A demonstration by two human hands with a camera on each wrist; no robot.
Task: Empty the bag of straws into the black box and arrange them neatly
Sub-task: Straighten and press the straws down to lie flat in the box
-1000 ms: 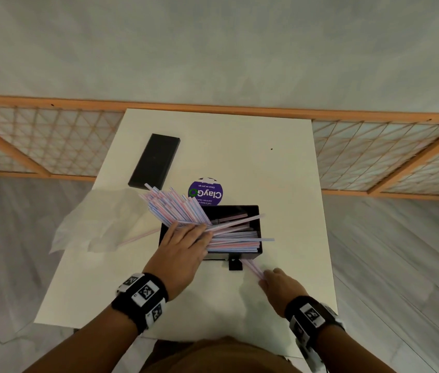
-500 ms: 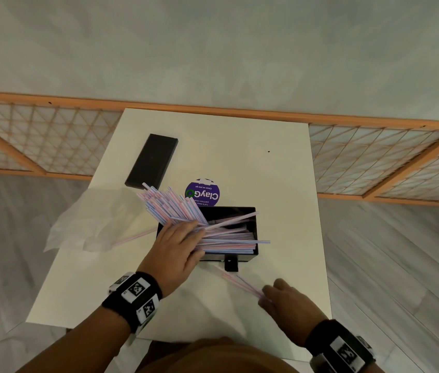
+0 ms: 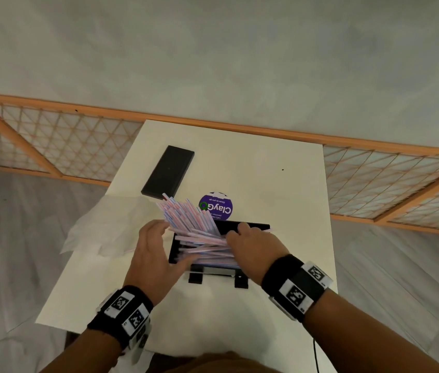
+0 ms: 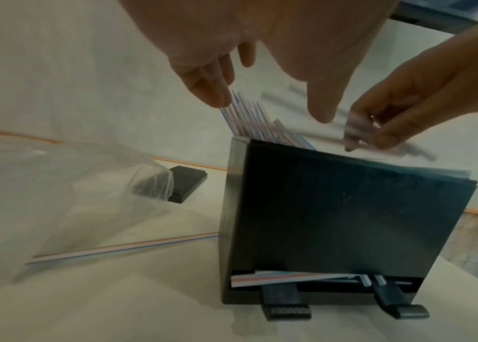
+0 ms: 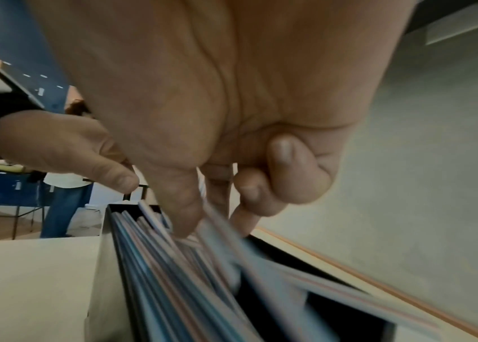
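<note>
The black box (image 3: 260, 227) stands near the middle of the white table (image 3: 267, 170). Pink and blue striped straws (image 3: 186, 214) fan out of it toward the back left. My left hand (image 3: 170, 242) has straight fingers, and its fingertips (image 4: 211, 97) touch the ends of the raised straws. Over the right half of the box, my right hand (image 3: 236, 231) pinches a few straws (image 4: 378, 136) between thumb and curled fingers. In the right wrist view these straws (image 5: 232, 250) are blurred above the box (image 5: 349, 319). The box front (image 4: 334, 219) has a slot at the bottom with straws showing.
The empty clear bag (image 3: 100, 227) lies crumpled at the table's left edge, with one stray straw (image 4: 120, 247) beside it. A black lid (image 3: 168, 172) lies at the back left. A purple round sticker (image 3: 215, 205) sits behind the box. An orange lattice railing (image 3: 51, 146) runs behind the table.
My right hand lifted the loose straws from the table's front right and carried them up over the box. My left hand slid off the pile to the straws' left ends.
</note>
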